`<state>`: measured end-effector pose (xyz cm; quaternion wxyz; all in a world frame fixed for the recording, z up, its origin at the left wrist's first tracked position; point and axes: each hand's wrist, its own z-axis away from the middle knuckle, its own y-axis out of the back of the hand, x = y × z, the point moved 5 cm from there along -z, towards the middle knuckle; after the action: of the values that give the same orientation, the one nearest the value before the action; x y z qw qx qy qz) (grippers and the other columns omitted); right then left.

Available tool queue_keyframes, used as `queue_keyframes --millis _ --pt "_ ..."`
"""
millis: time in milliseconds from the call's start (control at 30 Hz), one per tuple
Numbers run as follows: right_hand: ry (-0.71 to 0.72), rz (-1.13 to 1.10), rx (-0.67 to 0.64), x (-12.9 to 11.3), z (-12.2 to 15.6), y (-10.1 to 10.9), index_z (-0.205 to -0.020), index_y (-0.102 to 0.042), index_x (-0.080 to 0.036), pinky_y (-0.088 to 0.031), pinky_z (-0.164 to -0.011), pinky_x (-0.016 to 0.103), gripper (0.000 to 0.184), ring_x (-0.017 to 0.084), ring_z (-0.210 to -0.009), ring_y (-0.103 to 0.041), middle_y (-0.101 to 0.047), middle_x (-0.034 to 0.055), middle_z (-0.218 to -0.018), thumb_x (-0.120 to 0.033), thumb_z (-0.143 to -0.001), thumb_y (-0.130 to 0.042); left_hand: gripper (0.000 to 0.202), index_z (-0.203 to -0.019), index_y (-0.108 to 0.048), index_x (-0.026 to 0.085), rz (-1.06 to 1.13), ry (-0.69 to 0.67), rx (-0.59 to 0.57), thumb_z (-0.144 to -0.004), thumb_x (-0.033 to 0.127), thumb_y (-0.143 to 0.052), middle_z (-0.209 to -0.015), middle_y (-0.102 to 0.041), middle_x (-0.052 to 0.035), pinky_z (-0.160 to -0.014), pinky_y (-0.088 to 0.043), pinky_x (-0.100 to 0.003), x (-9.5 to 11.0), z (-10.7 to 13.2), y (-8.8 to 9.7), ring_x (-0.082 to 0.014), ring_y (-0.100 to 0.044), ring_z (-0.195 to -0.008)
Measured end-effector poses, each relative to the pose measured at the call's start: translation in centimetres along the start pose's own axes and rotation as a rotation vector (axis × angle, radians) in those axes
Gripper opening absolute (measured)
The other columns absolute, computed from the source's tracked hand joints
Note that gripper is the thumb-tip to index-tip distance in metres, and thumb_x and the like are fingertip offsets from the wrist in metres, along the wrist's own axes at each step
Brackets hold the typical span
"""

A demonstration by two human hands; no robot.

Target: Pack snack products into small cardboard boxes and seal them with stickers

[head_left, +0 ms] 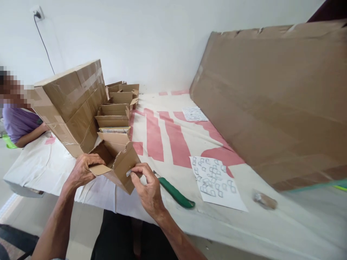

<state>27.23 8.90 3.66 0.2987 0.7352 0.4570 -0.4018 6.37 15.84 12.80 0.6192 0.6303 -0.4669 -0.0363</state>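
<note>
My left hand [84, 169] grips an open brown cardboard box [125, 162] by its near left edge, fingers over the rim. The box tilts above the table's near edge, its flaps up. My right hand [149, 187] pinches a small white label [128, 173] between thumb and forefinger against the box's right side; whether it is fully stuck on cannot be seen. Just right of that hand lies a green-handled tool [177, 193], its tip partly hidden. Farther right is a white sheet [214, 180] covered with small dark rectangular outlines.
Several open cardboard boxes [114, 112] stand in a row behind, beside a taped carton stack [73, 101]. A large cardboard panel [271, 94] leans on the right. Another sheet [194, 113] and a small brown lump [265, 200] lie on the cloth. A person [23, 122] sits at left.
</note>
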Motion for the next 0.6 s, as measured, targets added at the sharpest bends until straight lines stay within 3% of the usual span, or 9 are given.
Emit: queue_keyframes --millis 367,600 --pt "-0.020 -0.006 -0.015 -0.10 0.62 0.05 -0.085 -0.068 -0.024 -0.053 -0.084 0.037 0.011 0.021 -0.091 -0.064 -0.066 0.0033 -0.093 -0.030 -0.091 -0.073 0.025 -0.083 -0.077 0.017 -0.004 -0.026 0.003 -0.071 0.008 -0.057 -0.083 -0.075 -0.0047 -0.071 -0.049 -0.026 0.53 0.08 -0.21 -0.0179 -0.070 -0.074" --pt "-0.039 -0.033 -0.029 0.05 0.24 0.12 -0.082 -0.064 -0.024 -0.053 -0.081 0.034 0.010 0.019 -0.085 -0.062 -0.064 0.0021 -0.090 -0.024 -0.090 -0.070 0.021 -0.083 -0.077 0.017 0.009 -0.025 0.008 -0.077 0.009 -0.058 -0.085 -0.075 -0.0052 -0.072 -0.049 -0.026 0.53 0.22 -0.26 -0.0177 -0.070 -0.075"
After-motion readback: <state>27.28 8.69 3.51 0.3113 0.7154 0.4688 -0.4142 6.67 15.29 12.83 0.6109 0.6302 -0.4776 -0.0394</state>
